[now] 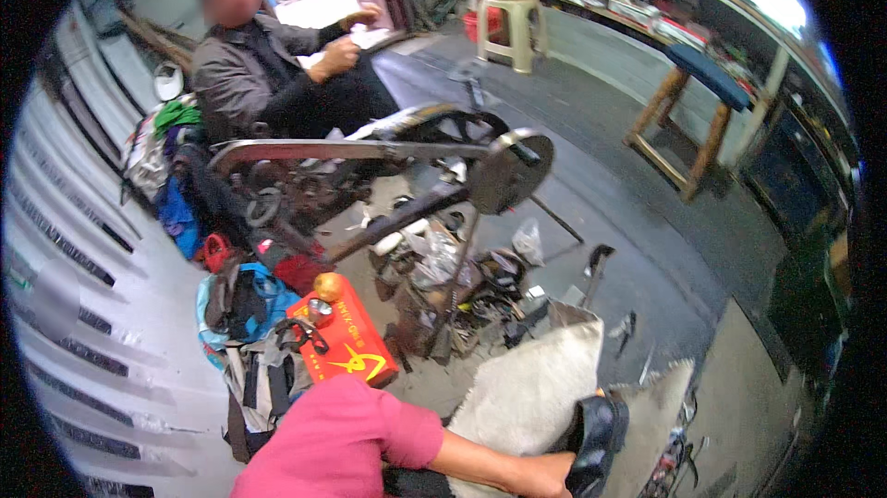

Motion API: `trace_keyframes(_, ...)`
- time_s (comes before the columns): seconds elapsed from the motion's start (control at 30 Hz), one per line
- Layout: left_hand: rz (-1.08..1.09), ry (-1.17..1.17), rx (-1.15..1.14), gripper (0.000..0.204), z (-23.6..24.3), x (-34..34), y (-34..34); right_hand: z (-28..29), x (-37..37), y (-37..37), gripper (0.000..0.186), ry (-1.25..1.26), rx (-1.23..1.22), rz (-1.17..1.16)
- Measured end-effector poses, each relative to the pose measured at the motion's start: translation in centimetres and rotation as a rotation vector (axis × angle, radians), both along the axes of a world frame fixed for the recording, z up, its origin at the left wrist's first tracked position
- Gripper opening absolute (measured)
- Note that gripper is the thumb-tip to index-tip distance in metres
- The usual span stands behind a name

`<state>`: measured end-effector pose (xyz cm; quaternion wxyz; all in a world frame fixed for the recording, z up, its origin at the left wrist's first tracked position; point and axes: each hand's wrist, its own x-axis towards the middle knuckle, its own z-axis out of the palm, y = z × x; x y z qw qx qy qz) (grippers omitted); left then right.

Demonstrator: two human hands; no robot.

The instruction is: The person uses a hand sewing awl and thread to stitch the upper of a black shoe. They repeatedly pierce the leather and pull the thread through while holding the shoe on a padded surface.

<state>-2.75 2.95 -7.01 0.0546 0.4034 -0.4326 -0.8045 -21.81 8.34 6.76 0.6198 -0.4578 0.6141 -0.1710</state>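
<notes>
Left hand (pixel 545 475) grasps a glossy black leather shoe (pixel 599 438), apparently positioning it; next likely calls for steadiness. Right hand unseen.

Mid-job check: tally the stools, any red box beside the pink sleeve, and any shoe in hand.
Stools: 2 (cream stool, blue-topped stool)
Red box: 1
Black shoe: 1
Total: 4

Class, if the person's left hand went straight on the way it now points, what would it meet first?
The black shoe, directly ahead of the left hand toward the picture's right. They seem to be touching already, though depth is hard to judge here.
</notes>
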Motion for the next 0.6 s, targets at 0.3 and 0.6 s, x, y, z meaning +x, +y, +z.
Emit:
trace_keyframes(0.3,0.144,0.240,-0.225,0.043,0.8,0.3,-0.3,-0.1,1.9,-0.7,0.012,-0.020,0.138,-0.100)
trace_keyframes(0.6,0.037,0.166,0.046,0.032,3.9,1.3,-0.7,0.6,1.2,1.0,0.008,0.012,-0.031,-0.030)
